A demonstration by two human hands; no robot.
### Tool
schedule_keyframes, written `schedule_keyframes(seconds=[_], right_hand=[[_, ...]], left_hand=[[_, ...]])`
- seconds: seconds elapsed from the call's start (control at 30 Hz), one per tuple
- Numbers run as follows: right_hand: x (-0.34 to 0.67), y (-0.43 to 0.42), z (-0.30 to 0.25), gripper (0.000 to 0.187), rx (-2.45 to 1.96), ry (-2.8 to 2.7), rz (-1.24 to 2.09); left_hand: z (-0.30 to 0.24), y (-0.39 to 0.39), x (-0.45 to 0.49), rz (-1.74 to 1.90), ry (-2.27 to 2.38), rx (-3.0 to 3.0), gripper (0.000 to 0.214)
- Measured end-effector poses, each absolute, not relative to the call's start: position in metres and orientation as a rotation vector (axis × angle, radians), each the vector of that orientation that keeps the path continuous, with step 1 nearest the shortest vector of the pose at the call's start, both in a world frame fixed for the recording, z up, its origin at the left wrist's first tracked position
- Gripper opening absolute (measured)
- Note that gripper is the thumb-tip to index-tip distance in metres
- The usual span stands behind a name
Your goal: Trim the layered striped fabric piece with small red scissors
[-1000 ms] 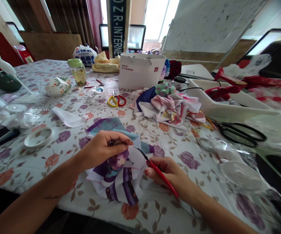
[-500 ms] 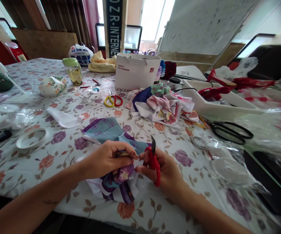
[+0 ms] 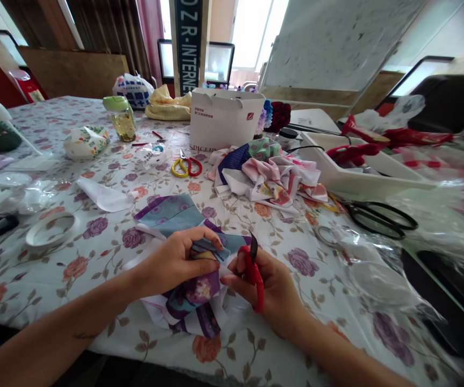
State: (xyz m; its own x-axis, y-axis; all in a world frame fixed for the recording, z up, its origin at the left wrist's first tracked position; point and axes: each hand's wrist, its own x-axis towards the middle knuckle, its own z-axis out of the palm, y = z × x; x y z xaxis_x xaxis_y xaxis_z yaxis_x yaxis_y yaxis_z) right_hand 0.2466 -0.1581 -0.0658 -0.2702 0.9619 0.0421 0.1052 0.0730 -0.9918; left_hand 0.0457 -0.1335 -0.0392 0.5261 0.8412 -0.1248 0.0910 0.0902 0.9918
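My left hand (image 3: pixel 178 263) pinches a folded piece of purple, blue and white printed fabric (image 3: pixel 169 215), its fingers closed over the cloth. My right hand (image 3: pixel 266 285) grips red-handled thread snips (image 3: pixel 253 274) upright, with the dark pointed blade (image 3: pixel 253 247) sticking up. The snips stand right next to the left fingertips, just over the fabric. Part of the fabric's fold is hidden under my left hand.
A floral tablecloth (image 3: pixel 312 301) covers the table. Nearby lie a heap of pastel fabric scraps (image 3: pixel 268 177), yellow-and-red scissors (image 3: pixel 186 167), black scissors (image 3: pixel 379 220), a white paper bag (image 3: pixel 224 119), a white tray (image 3: pixel 356 172) and a clear plastic bag (image 3: pixel 377 274).
My right hand has come up from the fabric's lower right, turning the snips from a low slant to upright beside my left hand. My left fingers have shifted on the fold.
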Motion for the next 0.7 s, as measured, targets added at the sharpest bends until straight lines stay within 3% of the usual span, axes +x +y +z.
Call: schedule_keyframes(seconds=[0.23,0.47,0.7], right_hand=[[0.2467,-0.1577,-0.0635,0.035,-1.151,-1.516,1.28],[0.2458,-0.1596,-0.0656,0.028,-1.098,-1.557,1.311],[0.2467,-0.1599,-0.0679,0.025,-1.1,-1.58,1.324]], left_hand=[[-0.0429,-0.1304,0.0472,0.815,0.928,1.372,0.008],[-0.0407,-0.1313,0.0455,0.817,1.059,1.675,0.021],[-0.0474,-0.1315,0.0445,0.718,1.075,1.486,0.016]])
